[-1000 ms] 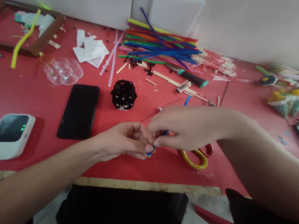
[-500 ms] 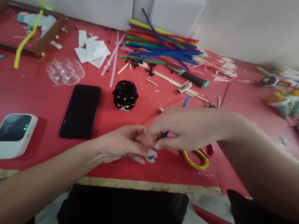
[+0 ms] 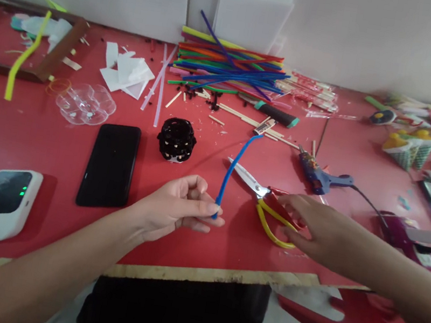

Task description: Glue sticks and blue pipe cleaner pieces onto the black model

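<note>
Between its thumb and fingers, my left hand pinches the lower end of a blue pipe cleaner, which stands up and curves to the right. My right hand is at the handles of a pair of scissors, thumb and fingers apart; whether it touches them I cannot tell. One handle is yellow, the other red and partly hidden by the fingers. The blades lie on the table, pointing left and away from me. Beyond my left hand stands a small black ring-shaped craft piece with pale spots.
A black phone and a white device lie at left. Further back are a bundle of coloured pipe cleaners, a cutter knife and wooden sticks. A glue gun with its cord lies at right.
My right hand has let go of the blue pipe cleaner and moved right to the scissors' handles. My left hand keeps its pinch. The scissors and glue gun now show more fully.
</note>
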Tool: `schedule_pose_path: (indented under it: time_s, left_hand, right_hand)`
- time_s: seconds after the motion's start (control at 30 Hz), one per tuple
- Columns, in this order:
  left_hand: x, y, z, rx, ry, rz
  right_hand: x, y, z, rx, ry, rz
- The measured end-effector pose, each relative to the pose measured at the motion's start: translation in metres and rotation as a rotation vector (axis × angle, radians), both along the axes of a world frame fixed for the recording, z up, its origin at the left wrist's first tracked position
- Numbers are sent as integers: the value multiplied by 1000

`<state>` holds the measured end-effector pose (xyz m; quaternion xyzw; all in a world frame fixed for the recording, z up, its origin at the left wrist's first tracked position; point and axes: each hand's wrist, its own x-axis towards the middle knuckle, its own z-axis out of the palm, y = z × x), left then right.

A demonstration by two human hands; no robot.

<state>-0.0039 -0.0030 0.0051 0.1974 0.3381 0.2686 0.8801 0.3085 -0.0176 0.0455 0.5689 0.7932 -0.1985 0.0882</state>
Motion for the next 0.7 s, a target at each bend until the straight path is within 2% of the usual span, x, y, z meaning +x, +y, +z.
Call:
schedule_pose_path:
  time_s: [0.13,0.23,0.3,0.37,0.5,0.57,0.63,0.7]
  left_hand:
    - [-1,2,-2,-39,-25,-51]
    - [-2,4,-1,-44,-31,-56]
    - [-2,4,0,-40,-34,-41]
    - [-2,4,1,-46,-44,-17]
    - [-3,4,1,-110,-71,32]
    - [-3,4,1,-136,-85,37]
    - [-3,4,1,-142,-98,29]
    - [-3,4,2,-138,-109,7]
  right_hand:
    - [0,-9,-19,59,-79,-72]
    - [-7,-2,-22,42,-191,-123]
    - [-9,1,-20,12,-168,-136]
    - [-10,-2,-14,-95,-44,-178]
    - [-13,-23,6,-550,326,-369]
    - [-16,-34,17,-699,451,-390]
    - [-20,-41,25,-734,482,-350]
    - [-26,-46,28,-697,453,-325]
